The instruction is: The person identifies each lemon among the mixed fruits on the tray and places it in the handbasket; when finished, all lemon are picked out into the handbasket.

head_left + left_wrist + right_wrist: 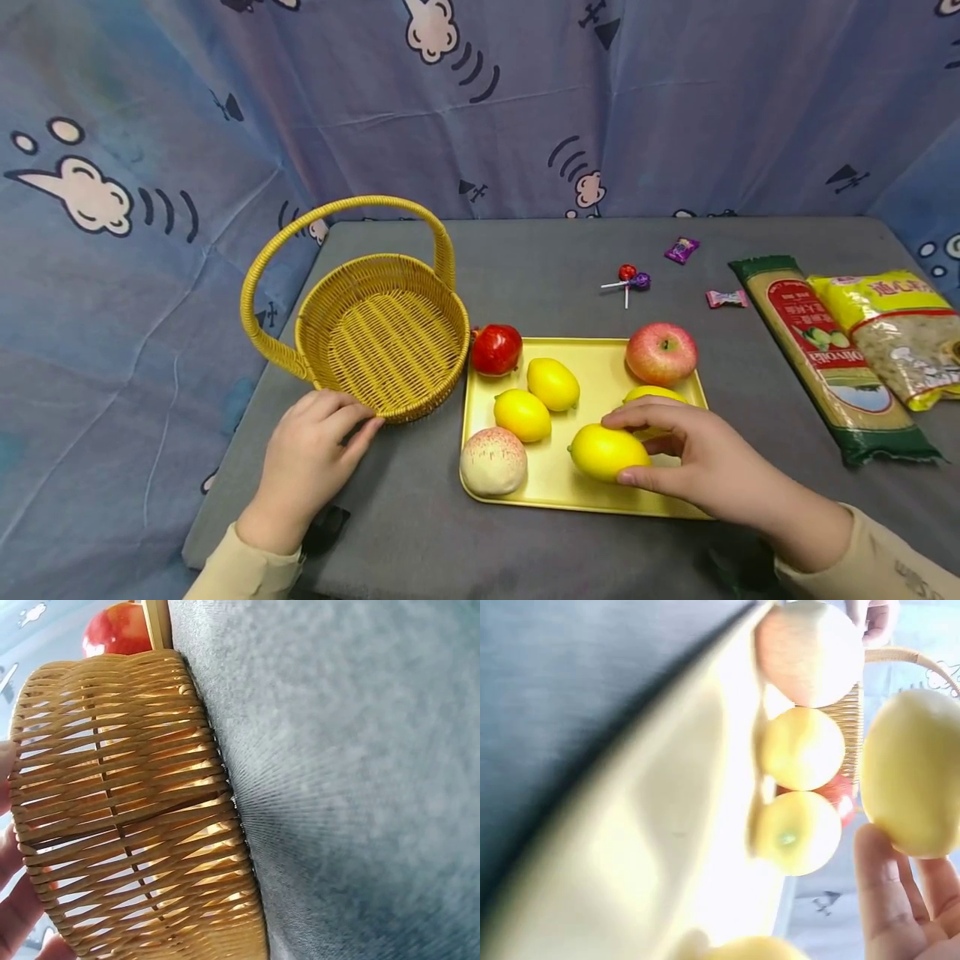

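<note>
My right hand (701, 462) holds a yellow lemon (609, 452) between thumb and fingers, over the right half of a pale yellow tray (577, 498). In the right wrist view this lemon (913, 774) is raised above the tray surface. The left hand (313, 457) grips the near rim of a round wicker basket (390, 342) with a tall handle. On the tray are two lemons (522, 415) side by side, a peach (493, 462), a pomegranate (497, 349) at the far left corner and an apple (662, 353). Another lemon (654, 393) is partly hidden behind the right hand.
Right of the tray lie a long green-ended noodle packet (832, 354) and a yellow-and-clear bag (896, 333). Two crossed lollipops (630, 279), a purple candy (682, 250) and a pink candy (727, 298) lie farther back. A patterned cloth (510, 108) hangs behind the grey table (420, 533).
</note>
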`<control>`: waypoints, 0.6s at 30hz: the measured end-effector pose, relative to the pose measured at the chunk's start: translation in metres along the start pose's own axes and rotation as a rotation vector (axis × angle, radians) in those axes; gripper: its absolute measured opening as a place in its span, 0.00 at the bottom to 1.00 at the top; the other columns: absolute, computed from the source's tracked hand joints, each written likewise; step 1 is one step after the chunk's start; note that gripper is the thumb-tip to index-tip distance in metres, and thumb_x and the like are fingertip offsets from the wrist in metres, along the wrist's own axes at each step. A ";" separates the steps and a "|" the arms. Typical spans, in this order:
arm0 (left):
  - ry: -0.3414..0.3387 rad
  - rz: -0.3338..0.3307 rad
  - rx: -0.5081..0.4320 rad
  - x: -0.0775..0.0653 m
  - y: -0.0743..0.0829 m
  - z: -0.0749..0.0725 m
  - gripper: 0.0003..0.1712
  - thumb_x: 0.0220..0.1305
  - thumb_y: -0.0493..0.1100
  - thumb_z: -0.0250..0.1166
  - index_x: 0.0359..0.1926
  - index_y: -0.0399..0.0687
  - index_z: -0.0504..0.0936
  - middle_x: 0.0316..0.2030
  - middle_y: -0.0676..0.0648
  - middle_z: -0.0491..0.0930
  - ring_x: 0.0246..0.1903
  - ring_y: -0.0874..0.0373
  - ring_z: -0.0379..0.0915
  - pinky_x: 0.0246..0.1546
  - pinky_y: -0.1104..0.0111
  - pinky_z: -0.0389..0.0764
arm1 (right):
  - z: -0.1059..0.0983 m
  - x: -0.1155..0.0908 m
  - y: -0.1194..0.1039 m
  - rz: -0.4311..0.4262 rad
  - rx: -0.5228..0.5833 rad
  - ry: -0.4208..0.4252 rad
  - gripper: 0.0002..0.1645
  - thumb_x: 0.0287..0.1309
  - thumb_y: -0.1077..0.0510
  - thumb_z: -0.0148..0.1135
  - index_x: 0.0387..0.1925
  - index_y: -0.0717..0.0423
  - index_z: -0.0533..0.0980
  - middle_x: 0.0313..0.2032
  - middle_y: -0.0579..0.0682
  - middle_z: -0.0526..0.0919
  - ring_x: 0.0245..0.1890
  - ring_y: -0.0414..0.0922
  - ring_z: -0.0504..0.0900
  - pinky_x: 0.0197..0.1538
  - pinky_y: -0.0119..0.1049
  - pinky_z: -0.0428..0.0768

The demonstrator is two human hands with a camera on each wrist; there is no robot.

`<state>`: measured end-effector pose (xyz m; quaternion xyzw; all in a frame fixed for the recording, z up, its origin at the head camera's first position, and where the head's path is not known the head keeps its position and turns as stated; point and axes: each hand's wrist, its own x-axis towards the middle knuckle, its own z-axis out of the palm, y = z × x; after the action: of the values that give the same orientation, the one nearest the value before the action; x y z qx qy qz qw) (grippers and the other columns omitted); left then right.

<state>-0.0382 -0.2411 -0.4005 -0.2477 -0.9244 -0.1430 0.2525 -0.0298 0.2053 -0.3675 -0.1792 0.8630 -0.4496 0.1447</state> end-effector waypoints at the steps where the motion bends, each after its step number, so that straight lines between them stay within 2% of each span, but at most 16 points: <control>1: -0.002 -0.002 0.000 0.000 0.000 0.000 0.09 0.55 0.46 0.78 0.34 0.51 0.89 0.34 0.51 0.83 0.35 0.52 0.79 0.38 0.57 0.81 | -0.001 0.003 -0.004 -0.017 -0.001 0.006 0.27 0.51 0.47 0.79 0.54 0.41 0.82 0.51 0.39 0.83 0.49 0.38 0.80 0.47 0.32 0.85; 11: 0.006 -0.007 -0.020 0.001 -0.001 -0.001 0.08 0.56 0.47 0.77 0.33 0.50 0.89 0.32 0.51 0.83 0.35 0.52 0.79 0.39 0.55 0.81 | -0.003 0.041 -0.042 -0.259 0.055 0.034 0.28 0.50 0.58 0.80 0.54 0.46 0.82 0.53 0.43 0.82 0.52 0.38 0.80 0.48 0.34 0.86; 14: 0.001 -0.006 -0.019 0.001 -0.001 -0.001 0.07 0.57 0.47 0.76 0.33 0.51 0.89 0.32 0.51 0.83 0.35 0.52 0.79 0.39 0.56 0.81 | 0.002 0.057 -0.051 -0.292 0.073 0.030 0.29 0.49 0.60 0.80 0.55 0.48 0.82 0.54 0.44 0.82 0.53 0.39 0.80 0.50 0.34 0.85; 18: -0.009 -0.010 -0.011 0.002 -0.001 -0.001 0.07 0.58 0.48 0.76 0.33 0.52 0.89 0.33 0.52 0.83 0.36 0.52 0.79 0.40 0.56 0.81 | 0.009 0.080 -0.064 -0.285 0.111 0.012 0.29 0.50 0.58 0.81 0.55 0.46 0.82 0.54 0.42 0.82 0.54 0.40 0.80 0.52 0.36 0.85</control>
<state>-0.0400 -0.2409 -0.3985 -0.2449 -0.9260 -0.1482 0.2463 -0.0860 0.1296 -0.3262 -0.2891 0.8034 -0.5137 0.0838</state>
